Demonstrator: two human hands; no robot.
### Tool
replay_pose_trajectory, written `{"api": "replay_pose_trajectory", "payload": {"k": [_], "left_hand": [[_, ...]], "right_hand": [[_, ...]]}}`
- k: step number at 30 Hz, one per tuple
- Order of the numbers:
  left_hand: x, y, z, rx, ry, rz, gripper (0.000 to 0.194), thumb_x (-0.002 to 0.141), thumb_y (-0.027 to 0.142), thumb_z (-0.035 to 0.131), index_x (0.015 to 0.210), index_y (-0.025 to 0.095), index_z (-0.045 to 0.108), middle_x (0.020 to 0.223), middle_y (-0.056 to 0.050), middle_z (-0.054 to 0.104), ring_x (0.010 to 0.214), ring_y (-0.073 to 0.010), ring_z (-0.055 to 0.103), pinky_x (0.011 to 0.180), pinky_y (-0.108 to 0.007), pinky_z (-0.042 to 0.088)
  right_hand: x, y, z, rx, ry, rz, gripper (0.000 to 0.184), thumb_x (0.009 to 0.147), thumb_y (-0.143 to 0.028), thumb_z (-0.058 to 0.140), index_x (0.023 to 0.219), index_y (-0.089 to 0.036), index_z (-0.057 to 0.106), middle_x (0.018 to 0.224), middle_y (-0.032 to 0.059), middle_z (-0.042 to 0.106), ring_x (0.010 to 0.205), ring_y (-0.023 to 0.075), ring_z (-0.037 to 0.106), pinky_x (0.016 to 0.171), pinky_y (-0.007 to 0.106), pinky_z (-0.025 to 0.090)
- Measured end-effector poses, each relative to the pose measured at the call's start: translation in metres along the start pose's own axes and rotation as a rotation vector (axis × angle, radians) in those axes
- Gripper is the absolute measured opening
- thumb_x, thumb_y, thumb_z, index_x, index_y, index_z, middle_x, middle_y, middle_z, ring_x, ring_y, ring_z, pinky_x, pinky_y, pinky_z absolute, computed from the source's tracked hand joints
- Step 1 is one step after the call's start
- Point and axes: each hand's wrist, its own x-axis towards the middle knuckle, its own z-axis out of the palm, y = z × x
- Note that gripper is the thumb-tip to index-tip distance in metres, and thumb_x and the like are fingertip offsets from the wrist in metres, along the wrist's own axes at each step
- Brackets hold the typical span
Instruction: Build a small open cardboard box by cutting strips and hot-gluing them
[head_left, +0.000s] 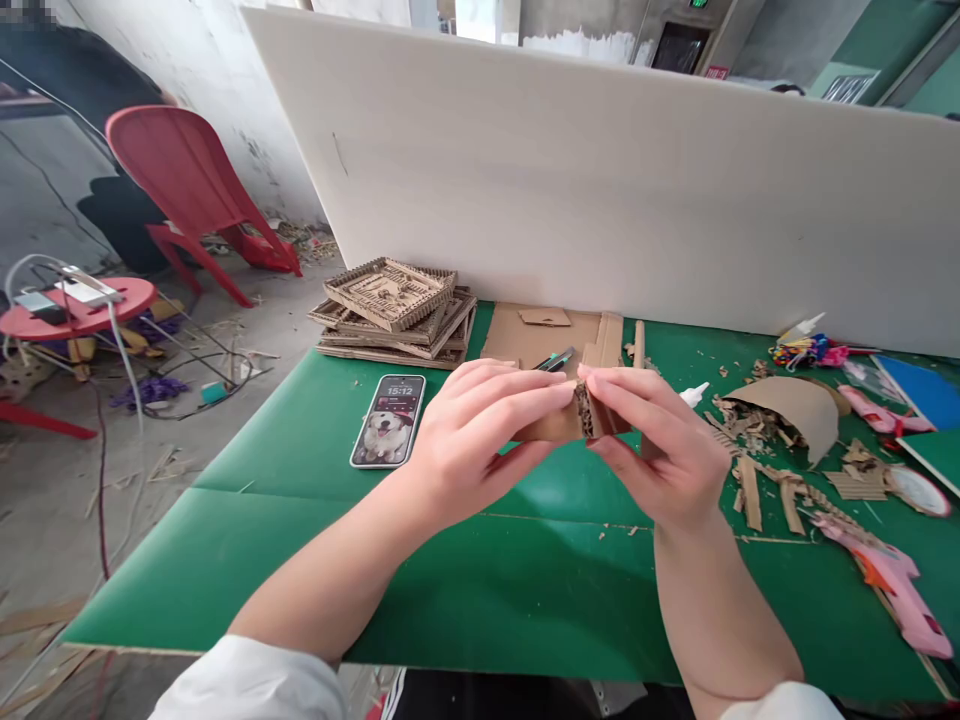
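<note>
Both hands meet over the middle of the green tabletop [480, 590], around a small piece of corrugated cardboard [586, 412]. My left hand [487, 430] grips its left part, fingers on top and thumb below. On the right side, my right hand [664, 440] pinches it between thumb and fingers. The fluted edge faces me between the fingertips; much of the piece is hidden by the hands. Just beyond lie a larger cardboard sheet [517, 330] and a dark utility knife [556, 360]. A phone [388, 422] with a lit screen lies left of my left hand.
Stacked cardboard frames [390, 295] stand at the back left. To the right are cardboard scraps [750, 495], a curved cardboard piece [802, 410], a roll of tape [919, 490] and a pink glue gun [889, 580]. A white board [600, 190] stands behind. A red chair [187, 180] is left.
</note>
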Motion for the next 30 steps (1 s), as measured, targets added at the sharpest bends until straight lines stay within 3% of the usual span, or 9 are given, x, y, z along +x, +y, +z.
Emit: {"api": "replay_pose_trajectory", "payload": {"k": [3, 6, 10, 13, 22, 30], "left_hand": [[-0.001, 0.0, 0.0, -0.079, 0.012, -0.018, 0.036, 0.083, 0.02, 0.066, 0.117, 0.02, 0.057, 0.11, -0.01, 0.069, 0.099, -0.0197, 0.066, 0.094, -0.038, 0.051], [-0.002, 0.0, 0.001, -0.362, 0.117, -0.193, 0.048, 0.083, 0.032, 0.068, 0.127, 0.024, 0.051, 0.126, -0.01, 0.061, 0.111, -0.0229, 0.063, 0.095, -0.039, 0.054], [-0.003, -0.001, 0.0, -0.562, 0.281, -0.482, 0.046, 0.087, 0.023, 0.063, 0.128, 0.033, 0.047, 0.126, -0.002, 0.061, 0.094, -0.0146, 0.069, 0.088, -0.03, 0.06], [-0.003, -0.003, -0.001, -0.568, 0.311, -0.587, 0.044, 0.085, 0.021, 0.066, 0.124, 0.033, 0.05, 0.119, 0.0, 0.064, 0.088, -0.013, 0.071, 0.084, -0.027, 0.061], [-0.004, 0.001, -0.001, -0.447, 0.255, -0.597, 0.042, 0.088, 0.028, 0.063, 0.126, 0.033, 0.046, 0.11, -0.001, 0.067, 0.088, -0.0149, 0.071, 0.082, -0.029, 0.063], [-0.003, 0.002, 0.0, -0.46, 0.251, -0.585, 0.043, 0.087, 0.023, 0.062, 0.126, 0.033, 0.046, 0.101, 0.001, 0.067, 0.085, -0.012, 0.07, 0.08, -0.026, 0.062]], "right_hand": [[-0.001, 0.0, -0.003, 0.006, 0.0, -0.01, 0.05, 0.082, -0.017, 0.064, 0.131, -0.024, 0.056, 0.116, 0.0097, 0.066, 0.102, 0.0234, 0.063, 0.084, 0.04, 0.054], [-0.002, 0.003, -0.011, -0.019, 0.042, 0.035, 0.049, 0.081, -0.017, 0.066, 0.128, -0.027, 0.059, 0.114, 0.0074, 0.067, 0.1, 0.0217, 0.064, 0.082, 0.037, 0.055], [-0.002, 0.01, -0.027, -0.018, 0.121, 0.1, 0.043, 0.081, -0.017, 0.066, 0.122, -0.031, 0.063, 0.111, 0.0039, 0.069, 0.098, 0.02, 0.065, 0.076, 0.033, 0.056], [-0.002, 0.014, -0.036, -0.08, 0.167, 0.105, 0.041, 0.08, -0.017, 0.067, 0.118, -0.032, 0.065, 0.109, 0.002, 0.071, 0.096, 0.0195, 0.067, 0.076, 0.032, 0.057], [-0.002, 0.011, -0.04, -0.107, 0.129, 0.155, 0.041, 0.08, -0.018, 0.068, 0.117, -0.034, 0.065, 0.11, 0.002, 0.071, 0.097, 0.0208, 0.068, 0.079, 0.036, 0.058], [-0.001, 0.011, -0.04, -0.12, 0.105, 0.123, 0.044, 0.079, -0.016, 0.069, 0.119, -0.034, 0.064, 0.109, 0.0014, 0.071, 0.096, 0.0208, 0.068, 0.078, 0.035, 0.058]]}}
